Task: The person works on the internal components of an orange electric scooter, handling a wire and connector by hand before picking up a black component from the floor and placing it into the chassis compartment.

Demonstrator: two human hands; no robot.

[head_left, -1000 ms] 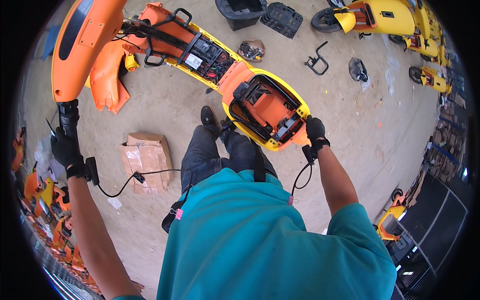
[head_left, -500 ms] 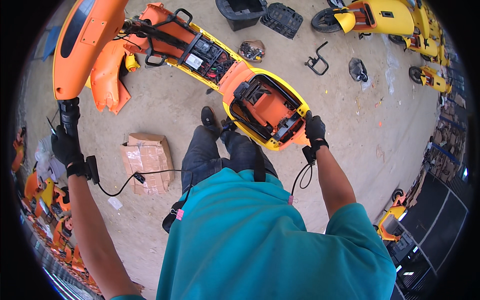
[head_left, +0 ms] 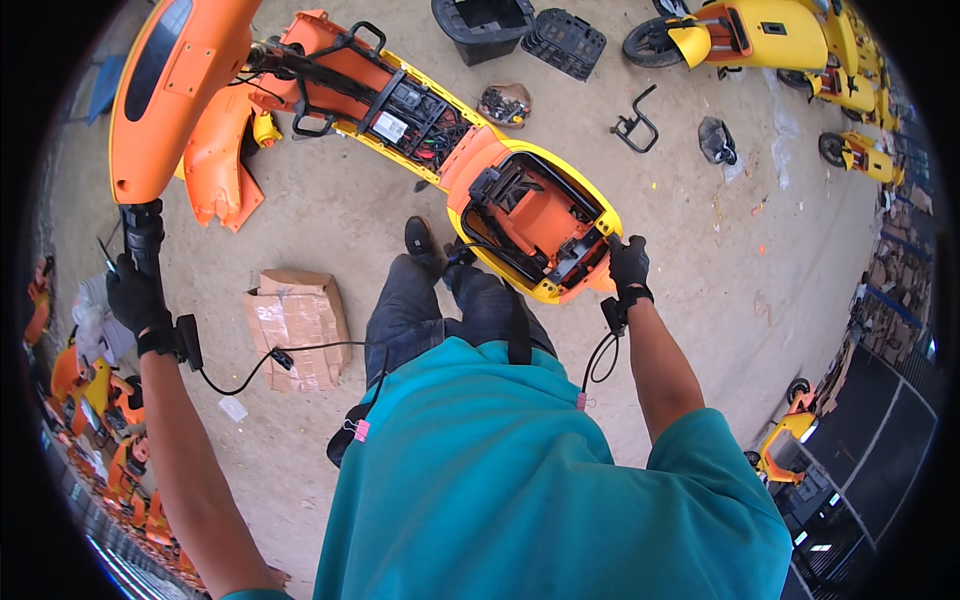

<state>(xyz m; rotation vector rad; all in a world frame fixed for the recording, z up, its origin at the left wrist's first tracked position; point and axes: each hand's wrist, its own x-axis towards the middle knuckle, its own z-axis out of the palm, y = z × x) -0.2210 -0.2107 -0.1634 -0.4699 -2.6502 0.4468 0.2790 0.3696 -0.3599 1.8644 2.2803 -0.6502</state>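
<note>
An electric scooter with an orange-and-yellow body (head_left: 462,165) stretches across the view ahead of me, its covers off. Wiring and electronics (head_left: 425,125) lie exposed along its middle, and its rear seat compartment (head_left: 545,215) is uncovered. At the far left, my left hand (head_left: 136,296), in a black glove, is closed around the black handlebar grip (head_left: 143,235) below the orange front panel (head_left: 180,100). My right hand (head_left: 628,264), also gloved, is closed on the scooter's tail edge; its fingertips are partly hidden. A cabled device is strapped at each wrist.
A cardboard box (head_left: 297,330) sits on the floor left of my legs. Orange body panels (head_left: 215,165) lie beyond it. Ahead are a black bin (head_left: 482,30), a bag of small parts (head_left: 504,104) and a bent black rack (head_left: 638,120). Yellow scooters (head_left: 770,35) stand at far right.
The scooter and both hands appear shifted very slightly in the picture. Both hands keep their places on the handlebar grip and the tail.
</note>
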